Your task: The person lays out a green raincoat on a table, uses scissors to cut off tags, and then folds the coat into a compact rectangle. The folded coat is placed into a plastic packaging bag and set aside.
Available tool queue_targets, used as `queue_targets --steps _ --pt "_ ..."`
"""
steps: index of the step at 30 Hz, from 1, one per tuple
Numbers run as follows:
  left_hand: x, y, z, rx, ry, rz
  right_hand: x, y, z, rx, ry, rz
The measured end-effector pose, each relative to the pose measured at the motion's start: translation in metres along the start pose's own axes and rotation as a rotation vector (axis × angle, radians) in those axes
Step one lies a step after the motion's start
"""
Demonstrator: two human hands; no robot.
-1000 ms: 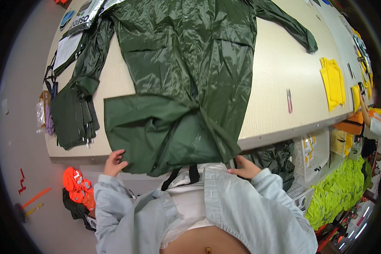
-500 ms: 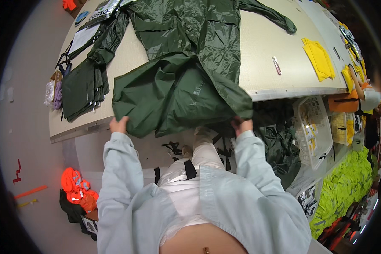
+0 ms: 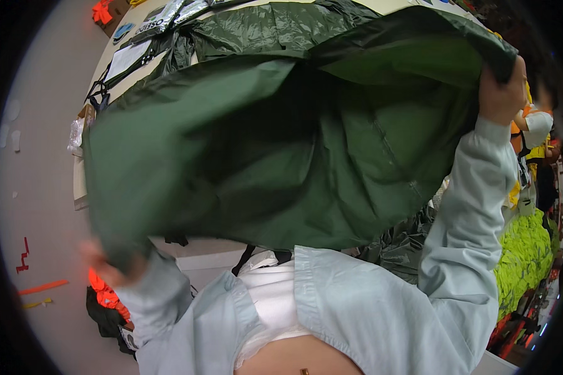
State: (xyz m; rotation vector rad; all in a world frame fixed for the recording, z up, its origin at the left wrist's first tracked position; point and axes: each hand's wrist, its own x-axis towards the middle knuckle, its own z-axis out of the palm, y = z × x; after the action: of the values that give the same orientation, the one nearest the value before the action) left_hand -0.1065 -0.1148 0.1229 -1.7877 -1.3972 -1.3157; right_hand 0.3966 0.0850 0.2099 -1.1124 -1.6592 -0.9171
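Note:
A dark green rain jacket (image 3: 350, 156) is spread wide in the air between my hands, its near part lifted off the table. My right hand (image 3: 503, 94), raised at the upper right, is closed on one corner of the fabric. At the lower left my left hand (image 3: 114, 265), smeared by motion, grips the opposite corner. The far part of the jacket still lies on the table, wrinkled and shiny. The raised cloth hides most of the tabletop and the table's front edge.
Shiny plastic packages (image 3: 162, 19) and a white sheet (image 3: 128, 59) lie at the table's far left. Orange garments (image 3: 109, 294) rest low on the left. A heap of lime-yellow clothing (image 3: 525, 262) is at the right, below a co-worker's arm (image 3: 537, 125).
The jacket's near edge has been lifted and stretched wide. My right hand has gone up and right; my left hand has moved left and down.

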Motion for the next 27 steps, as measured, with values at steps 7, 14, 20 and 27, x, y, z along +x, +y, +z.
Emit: queue_targets --steps 7,14,20,27 --pt "-0.113 0.034 0.013 -0.789 -1.636 -0.327 -0.159 -0.152 -0.049 0.775 -1.527 -0.308" --pt "-0.081 -0.011 0.094 -0.473 -1.058 -0.415 -0.222 -0.113 0.047 0.791 -1.137 0.348" --pt "-0.110 -0.018 0.221 0.101 -1.034 -0.014 -0.273 -0.099 0.169 0.138 -1.139 0.366" --pt "-0.132 -0.091 0.202 0.259 -1.322 -0.219 -0.253 -0.089 0.165 -0.107 -1.541 0.478"
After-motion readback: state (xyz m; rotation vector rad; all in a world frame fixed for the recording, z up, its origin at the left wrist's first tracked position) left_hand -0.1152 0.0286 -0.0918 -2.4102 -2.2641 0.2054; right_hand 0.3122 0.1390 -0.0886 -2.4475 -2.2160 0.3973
